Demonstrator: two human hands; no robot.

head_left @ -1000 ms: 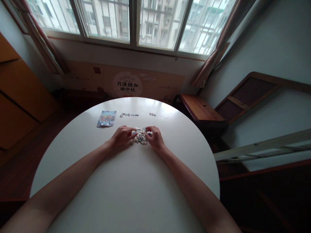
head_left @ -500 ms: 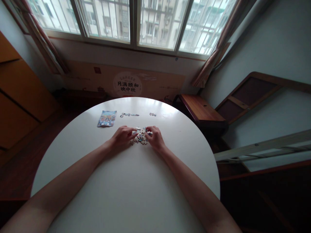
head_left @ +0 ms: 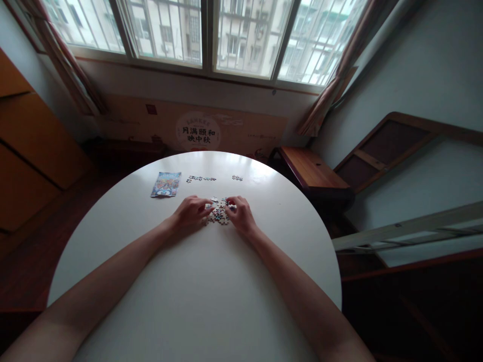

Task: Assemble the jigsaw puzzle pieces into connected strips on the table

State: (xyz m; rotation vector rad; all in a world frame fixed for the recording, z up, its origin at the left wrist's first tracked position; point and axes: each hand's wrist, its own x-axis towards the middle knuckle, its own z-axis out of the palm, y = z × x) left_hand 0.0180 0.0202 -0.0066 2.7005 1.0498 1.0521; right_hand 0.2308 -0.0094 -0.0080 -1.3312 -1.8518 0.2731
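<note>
A heap of small jigsaw puzzle pieces (head_left: 219, 216) lies on the white round table (head_left: 211, 281), some showing pale backs and others coloured print. At its left edge rests my left hand (head_left: 190, 211), fingers bent and thumb apart from them, with no piece visible between. On the opposite side my right hand (head_left: 240, 213) touches the heap, its thumb and fingers curled but apart. Part of the heap is hidden behind the fingers. Beyond the hands, a broken row of puzzle pieces (head_left: 200, 178) and a small cluster of pieces (head_left: 237, 177) lie on the tabletop.
A blue printed packet (head_left: 166, 184) lies at the left of the table. Past the table's far right edge stands a low wooden bench (head_left: 313, 168). A barred window (head_left: 249, 35) and a wall banner (head_left: 241, 120) are at the back.
</note>
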